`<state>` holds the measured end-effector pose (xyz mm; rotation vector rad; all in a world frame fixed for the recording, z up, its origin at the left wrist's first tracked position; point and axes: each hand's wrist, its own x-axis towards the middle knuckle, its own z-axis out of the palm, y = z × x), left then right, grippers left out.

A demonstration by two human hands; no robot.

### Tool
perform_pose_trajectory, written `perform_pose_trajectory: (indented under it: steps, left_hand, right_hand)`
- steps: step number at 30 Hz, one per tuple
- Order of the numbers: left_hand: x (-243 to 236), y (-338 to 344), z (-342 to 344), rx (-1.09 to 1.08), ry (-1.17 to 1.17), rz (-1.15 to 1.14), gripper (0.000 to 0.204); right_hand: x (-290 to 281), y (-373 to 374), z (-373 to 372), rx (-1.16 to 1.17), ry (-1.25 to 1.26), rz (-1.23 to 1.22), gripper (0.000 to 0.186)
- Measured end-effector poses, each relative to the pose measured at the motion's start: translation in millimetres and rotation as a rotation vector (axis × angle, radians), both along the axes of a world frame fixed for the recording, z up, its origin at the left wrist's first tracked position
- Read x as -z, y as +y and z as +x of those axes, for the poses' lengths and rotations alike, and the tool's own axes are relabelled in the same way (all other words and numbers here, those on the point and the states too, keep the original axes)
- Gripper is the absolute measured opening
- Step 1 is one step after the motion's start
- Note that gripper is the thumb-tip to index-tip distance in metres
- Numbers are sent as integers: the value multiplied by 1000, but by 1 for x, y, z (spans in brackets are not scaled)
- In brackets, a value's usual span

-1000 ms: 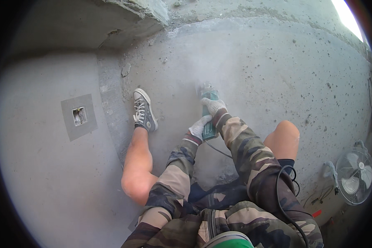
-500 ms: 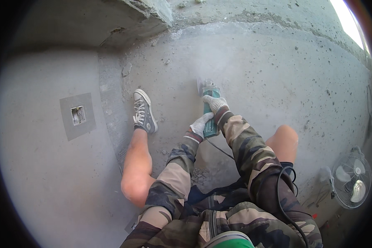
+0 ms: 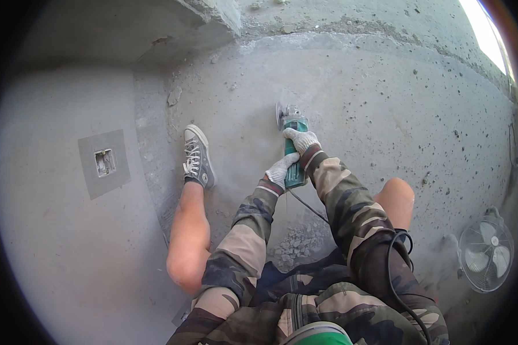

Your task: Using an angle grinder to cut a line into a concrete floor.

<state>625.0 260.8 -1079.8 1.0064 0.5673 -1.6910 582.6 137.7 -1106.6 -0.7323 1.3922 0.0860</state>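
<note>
One teal angle grinder [image 3: 296,176] sits just off the centre of the head view, toward 2 o'clock. Its long axis runs almost straight between 12 and 6 o'clock: the metal head [image 3: 293,110] points to 12, the blunt rear of the body to 6. The disc [image 3: 279,117], on the 9 o'clock side of that head, shows nearly edge-on; whether it touches the floor cannot be told. The left hand [image 3: 280,171], in a pale knitted glove, has its fingers clasped about the rear of the body. The right hand [image 3: 302,140], gloved alike, grasps the body farther forward, just behind the head. A thin cable [image 3: 306,203] leaves the rear toward 5 o'clock.

Around the grinder spreads a grey concrete floor [image 3: 362,121], dotted with dark specks, with crumbled rubble [image 3: 298,244] at 6 o'clock. Seen from the grinder, a grey laced sneaker [image 3: 197,158] rests at 9 o'clock; farther out that way, a smooth grey wall [image 3: 57,230] carries a recessed box [image 3: 105,163] in a darker square patch. A rough-edged concrete ledge [image 3: 121,34] is at 10, a bright opening [image 3: 489,34] at 2, and a fan [image 3: 487,253] in a round wire guard at 4.
</note>
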Motion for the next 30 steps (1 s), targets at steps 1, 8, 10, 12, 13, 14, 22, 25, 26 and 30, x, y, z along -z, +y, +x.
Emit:
perform_pose_trajectory:
  steps: [1, 8, 10, 12, 13, 14, 22, 25, 26, 30]
  left_hand:
    - [2, 0, 1, -2, 3, -11, 32]
    - [7, -5, 6, 1, 9, -48, 33]
    - [6, -8, 6, 28, -31, -59, 32]
    - [4, -10, 5, 35, -34, -44, 31]
    - [3, -11, 4, 41, -37, -29, 30]
    - [3, -13, 4, 44, -35, -30, 30]
    - [6, -15, 7, 38, -30, -52, 30]
    - [2, -19, 7, 28, 6, -48, 31]
    - [1, -19, 9, 29, 4, -48, 31]
    - [-3, -20, 12, 35, -20, -59, 30]
  right_hand:
    - [-2, 0, 1, 39, -5, 10, 44]
    - [-10, -8, 7, 38, -15, 22, 42]
    - [-6, -10, 6, 75, -68, 21, 40]
    - [-1, -12, 5, 45, -50, 4, 40]
    - [1, -13, 4, 13, -31, -12, 40]
    - [2, -14, 3, 16, -29, -13, 40]
    - [-9, -19, 8, 11, 1, -9, 43]
    - [-6, -18, 7, 30, -39, -19, 43]
    - [-5, -19, 7, 31, -40, -19, 43]
    - [-11, -21, 11, -33, -6, -39, 44]
